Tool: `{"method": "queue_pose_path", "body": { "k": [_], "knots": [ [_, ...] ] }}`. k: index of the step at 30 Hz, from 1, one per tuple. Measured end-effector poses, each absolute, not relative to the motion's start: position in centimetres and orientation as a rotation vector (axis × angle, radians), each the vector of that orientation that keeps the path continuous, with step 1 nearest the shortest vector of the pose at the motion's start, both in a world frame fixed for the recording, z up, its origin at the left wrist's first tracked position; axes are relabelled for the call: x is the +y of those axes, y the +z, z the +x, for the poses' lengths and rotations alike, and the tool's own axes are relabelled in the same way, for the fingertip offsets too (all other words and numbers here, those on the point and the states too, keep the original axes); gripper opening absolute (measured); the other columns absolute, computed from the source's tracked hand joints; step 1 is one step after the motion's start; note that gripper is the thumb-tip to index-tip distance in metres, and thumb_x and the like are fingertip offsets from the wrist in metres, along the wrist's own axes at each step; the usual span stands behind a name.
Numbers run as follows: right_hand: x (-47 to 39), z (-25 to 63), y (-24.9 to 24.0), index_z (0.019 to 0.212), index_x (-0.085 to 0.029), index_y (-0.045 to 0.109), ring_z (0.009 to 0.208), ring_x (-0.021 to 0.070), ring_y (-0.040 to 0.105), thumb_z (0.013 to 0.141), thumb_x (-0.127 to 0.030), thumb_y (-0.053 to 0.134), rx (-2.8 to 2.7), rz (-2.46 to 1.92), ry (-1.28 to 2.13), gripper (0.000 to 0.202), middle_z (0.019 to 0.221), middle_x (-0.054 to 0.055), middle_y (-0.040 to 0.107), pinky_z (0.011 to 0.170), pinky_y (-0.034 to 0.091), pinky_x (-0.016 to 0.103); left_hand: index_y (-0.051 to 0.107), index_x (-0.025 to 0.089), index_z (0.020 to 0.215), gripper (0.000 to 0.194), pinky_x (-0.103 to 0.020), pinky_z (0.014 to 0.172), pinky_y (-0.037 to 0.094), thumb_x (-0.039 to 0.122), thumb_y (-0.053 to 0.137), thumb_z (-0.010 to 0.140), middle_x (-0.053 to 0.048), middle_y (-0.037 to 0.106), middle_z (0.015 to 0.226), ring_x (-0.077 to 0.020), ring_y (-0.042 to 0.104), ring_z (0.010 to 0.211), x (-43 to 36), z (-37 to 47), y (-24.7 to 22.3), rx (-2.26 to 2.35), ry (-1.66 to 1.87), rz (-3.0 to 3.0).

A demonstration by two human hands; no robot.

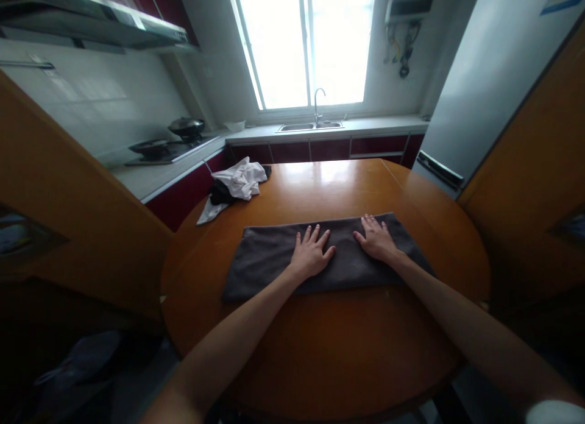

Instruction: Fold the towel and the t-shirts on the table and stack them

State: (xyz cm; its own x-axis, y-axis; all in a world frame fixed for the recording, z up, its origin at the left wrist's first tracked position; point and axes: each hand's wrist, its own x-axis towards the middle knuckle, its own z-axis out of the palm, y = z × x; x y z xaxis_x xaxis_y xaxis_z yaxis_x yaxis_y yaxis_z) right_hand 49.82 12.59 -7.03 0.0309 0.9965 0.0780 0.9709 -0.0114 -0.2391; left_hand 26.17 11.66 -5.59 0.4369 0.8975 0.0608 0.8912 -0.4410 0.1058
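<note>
Grey and folded into a long band, the towel [274, 259] lies flat across the middle of the round wooden table [329, 351], and both hands rest on it palm down with fingers spread, gripping nothing. The left hand [311, 254] presses near the towel's centre while the right hand [377, 238] lies just beside it toward the right end, the two close together but not touching. At the table's far left edge sits a crumpled white cloth [237, 183] over something dark, well apart from the towel, and beyond it a counter carries a sink [311, 127] under a bright window [306, 43].
</note>
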Motion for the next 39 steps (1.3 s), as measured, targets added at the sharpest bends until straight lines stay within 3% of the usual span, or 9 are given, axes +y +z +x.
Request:
{"method": "queue_pose_path", "body": {
  "k": [13,19,25,31,35,39],
  "knots": [
    [12.7,50.2,-7.0,0.155,-0.008,0.036,0.154,0.0273,0.019,0.099,-0.043,0.042,-1.992,-1.993,0.225,0.067,0.165,0.017,0.026,0.124,0.013,0.052,0.033,0.031,0.158,0.069,-0.057,0.123,0.013,0.066,0.028,0.099,-0.005,0.021,0.168,-0.0303,0.015,0.155,11.8,26.1,-5.7,1.636,0.16,2.616],
    [13.0,52.0,-5.1,0.144,-0.009,0.054,0.143,0.0242,0.044,0.095,-0.035,0.047,-1.683,-1.82,0.21,0.056,0.151,0.016,0.051,0.12,0.032,0.04,0.035,0.031,0.158,0.067,-0.057,0.123,0.015,0.065,0.029,0.1,-0.005,0.022,0.168,-0.0306,0.017,0.155,11.9,25.9,-5.7,1.634,0.173,2.619],
    [13.0,57.2,-3.8,0.134,-0.007,0.062,0.119,0.0292,0.064,0.092,-0.034,0.054,-1.352,-2.009,0.144,0.051,0.13,0.02,0.067,0.103,0.048,0.038,0.035,0.032,0.157,0.066,-0.056,0.123,0.014,0.064,0.031,0.1,-0.004,0.022,0.168,-0.0303,0.017,0.155,11.9,25.9,-5.8,1.638,0.183,2.613],
    [13.1,61.7,-4.8,0.1,-0.01,0.076,0.094,0.0274,0.073,0.086,-0.038,0.064,-1.319,-2.228,0.345,0.033,0.102,0.019,0.076,0.08,0.053,0.033,0.035,0.031,0.158,0.066,-0.057,0.123,0.015,0.064,0.03,0.1,-0.005,0.022,0.168,-0.0305,0.017,0.155,11.9,26.0,-5.6,1.633,0.168,2.612],
    [13.4,62.4,-5.2,0.08,-0.012,0.076,0.082,0.0268,0.074,0.084,-0.039,0.068,-1.379,-2.251,0.467,0.029,0.089,0.017,0.077,0.068,0.053,0.03,0.035,0.031,0.157,0.066,-0.057,0.123,0.015,0.063,0.031,0.1,-0.005,0.023,0.168,-0.0302,0.017,0.155,11.9,26.0,-5.5,1.645,0.158,2.609],
    [13.6,62.6,-5.7,0.072,-0.014,0.074,0.076,0.0256,0.074,0.081,-0.041,0.072,-1.399,-2.209,0.512,0.029,0.081,0.014,0.077,0.063,0.052,0.028,0.035,0.032,0.157,0.066,-0.056,0.123,0.015,0.064,0.03,0.1,-0.005,0.022,0.168,-0.0296,0.017,0.155,11.8,26.0,-5.4,1.639,0.162,2.612]
  ]
}}
